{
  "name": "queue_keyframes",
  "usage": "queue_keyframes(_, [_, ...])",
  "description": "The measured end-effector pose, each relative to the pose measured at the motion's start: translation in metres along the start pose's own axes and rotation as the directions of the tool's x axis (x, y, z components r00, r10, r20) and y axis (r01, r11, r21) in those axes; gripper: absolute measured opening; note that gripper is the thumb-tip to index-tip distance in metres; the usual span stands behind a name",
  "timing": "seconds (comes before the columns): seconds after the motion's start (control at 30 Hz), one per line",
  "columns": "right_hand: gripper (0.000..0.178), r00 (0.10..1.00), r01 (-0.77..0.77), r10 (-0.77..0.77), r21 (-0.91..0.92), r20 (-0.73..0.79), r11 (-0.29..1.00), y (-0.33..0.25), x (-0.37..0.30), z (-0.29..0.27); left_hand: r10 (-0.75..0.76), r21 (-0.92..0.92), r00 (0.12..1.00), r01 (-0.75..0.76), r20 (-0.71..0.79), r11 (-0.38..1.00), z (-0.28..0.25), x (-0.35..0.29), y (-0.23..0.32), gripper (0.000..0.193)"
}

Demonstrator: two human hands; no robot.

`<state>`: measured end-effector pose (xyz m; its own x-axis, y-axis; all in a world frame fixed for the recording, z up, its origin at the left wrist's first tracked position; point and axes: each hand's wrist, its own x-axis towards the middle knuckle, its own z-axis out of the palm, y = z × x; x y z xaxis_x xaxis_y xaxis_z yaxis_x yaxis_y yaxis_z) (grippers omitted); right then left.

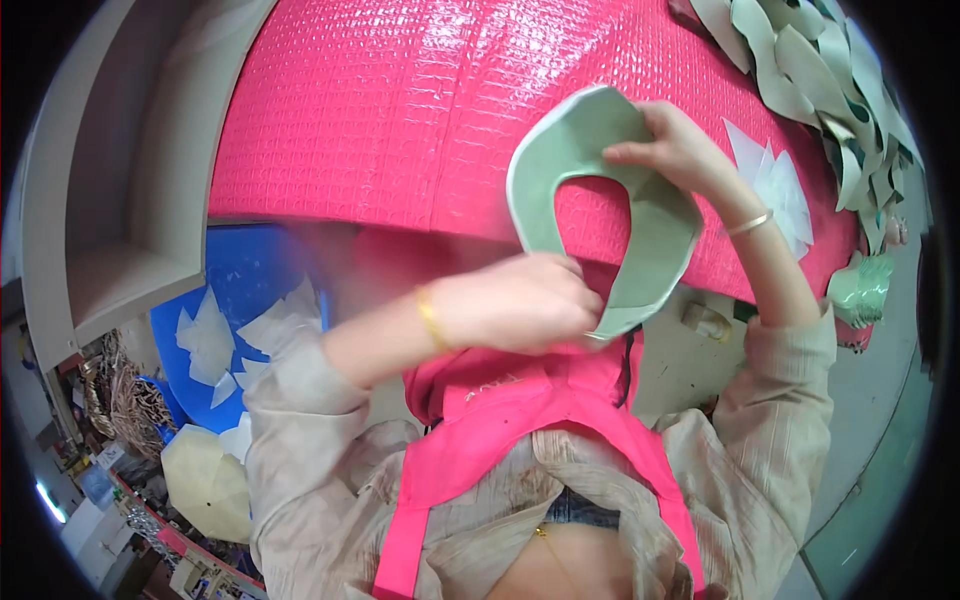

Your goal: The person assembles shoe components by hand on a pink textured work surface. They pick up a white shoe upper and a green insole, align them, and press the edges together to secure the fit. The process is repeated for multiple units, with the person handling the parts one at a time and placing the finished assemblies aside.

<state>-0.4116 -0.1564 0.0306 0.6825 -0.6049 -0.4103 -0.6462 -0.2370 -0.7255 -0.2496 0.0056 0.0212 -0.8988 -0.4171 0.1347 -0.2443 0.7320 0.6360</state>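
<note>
Sheeting (400,120) near a blue bin (240,262) gleams pink beneath the green piece (588,138).

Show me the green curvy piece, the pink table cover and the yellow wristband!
Green curvy piece (662,225), head view: its right side.
Pink table cover (340,120), head view: its left part.
Yellow wristband (431,318), head view: its middle.

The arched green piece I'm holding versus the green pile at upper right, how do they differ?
The arched green piece is held up singly, while the green pile is many overlapping pieces. Your right hand grips the arched green piece; no hand touches the green pile. The arched green piece is near mid-view; the green pile lies by the upper right edge. Both are pale green.
</note>
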Motion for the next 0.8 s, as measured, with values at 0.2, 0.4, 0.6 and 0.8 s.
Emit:
queue_keyframes(0.2, [0.028, 0.977, 0.207, -0.190, -0.237, 0.093, 0.949, -0.007, 0.020, -0.007, -0.349, -0.059, 0.687, 0.408, -0.638, 0.911, 0.031, 0.076, 0.016, 0.025])
queue_keyframes(0.4, [0.027, 0.976, 0.217, -0.160, -0.596, 0.148, 0.773, -0.022, 0.020, -0.010, -0.427, 0.137, 0.544, 0.718, -0.722, 0.683, 0.042, 0.023, -0.011, 0.047])
queue_keyframes(0.6, [0.029, 0.928, 0.364, -0.313, -0.684, 0.204, 0.633, -0.017, 0.024, -0.005, -0.546, 0.161, 0.548, 0.784, -0.633, 0.600, 0.028, 0.038, -0.015, 0.043])
queue_keyframes(0.8, [0.025, 0.901, 0.377, -0.406, -0.732, 0.149, 0.567, -0.010, 0.025, 0.000, -0.333, 0.214, 0.552, 0.704, -0.764, 0.677, 0.037, 0.041, -0.034, 0.041])
